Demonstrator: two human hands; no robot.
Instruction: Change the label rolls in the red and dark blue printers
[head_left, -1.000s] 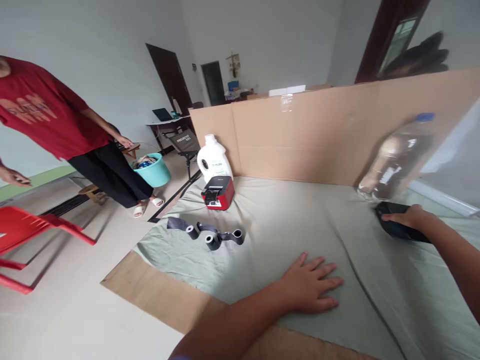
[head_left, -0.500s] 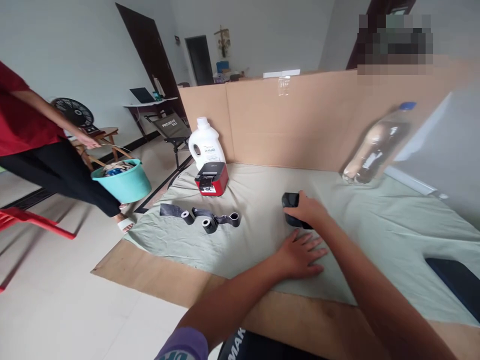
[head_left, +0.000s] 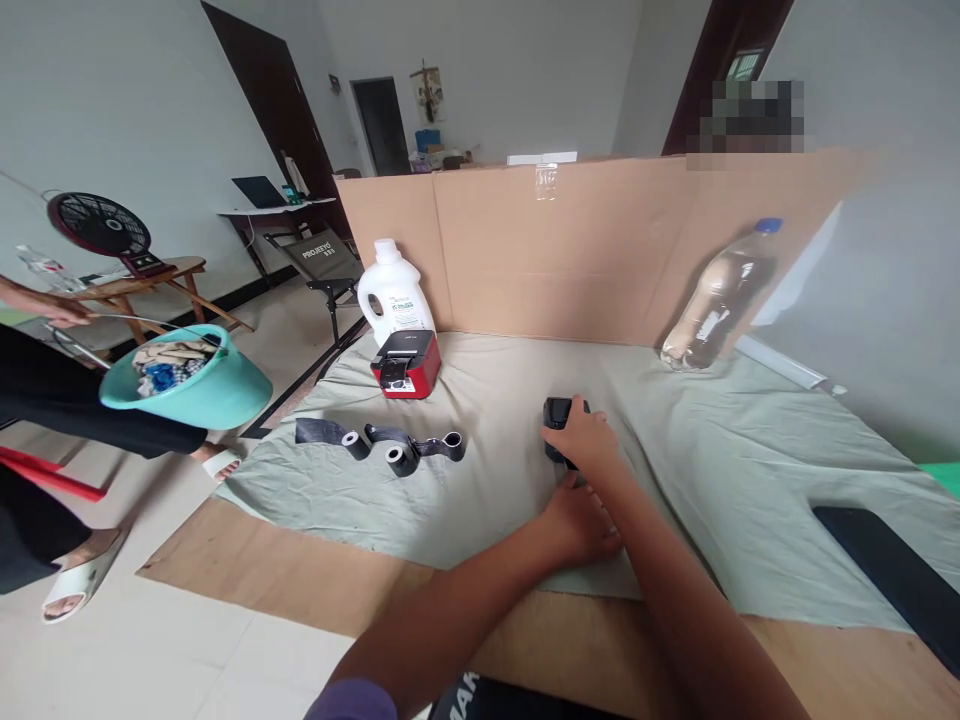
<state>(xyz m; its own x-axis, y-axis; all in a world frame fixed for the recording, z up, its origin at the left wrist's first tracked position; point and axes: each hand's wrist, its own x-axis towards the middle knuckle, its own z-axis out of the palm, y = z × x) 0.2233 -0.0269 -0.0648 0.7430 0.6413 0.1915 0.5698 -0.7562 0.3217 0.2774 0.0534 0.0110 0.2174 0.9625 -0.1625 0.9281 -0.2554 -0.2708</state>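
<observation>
Head view, central item: black device (head_left: 555, 412), compact and blocky, on pale green cloth (head_left: 499, 400), near the middle, partly covered by fingers. Right hand (head_left: 583, 438): closed over black device from above, thumb side toward the rolls. Left hand (head_left: 579, 522): low over the cloth, just nearer than black device, fingers partly hidden behind the right wrist; open or gripping, cannot tell. Purple cuff (head_left: 354, 700) on left forearm.

Left of black device: three black rolls (head_left: 402, 460), hollow-cored, upright or slightly tilted, with dark strips trailing loosely between and beside. Behind these: red and black printer (head_left: 409, 375), dark strip at its front. Directly behind printer: white jug (head_left: 394, 300), capped, upright.

Right rear: clear plastic bottle (head_left: 712, 305), blue cap, tilted against cardboard panel (head_left: 517, 260). Right edge: flat dark slab (head_left: 892, 575), lying on cloth. Under cloth: wooden board (head_left: 225, 555), bare along near edge.

Beyond, at left: turquoise bucket (head_left: 232, 395), filled with fabric, beside a co-worker's hand (head_left: 67, 305); white sandals; black fan (head_left: 97, 225) on wooden stool (head_left: 180, 270); folding chair (head_left: 319, 255); laptop (head_left: 259, 190) on a far table.
</observation>
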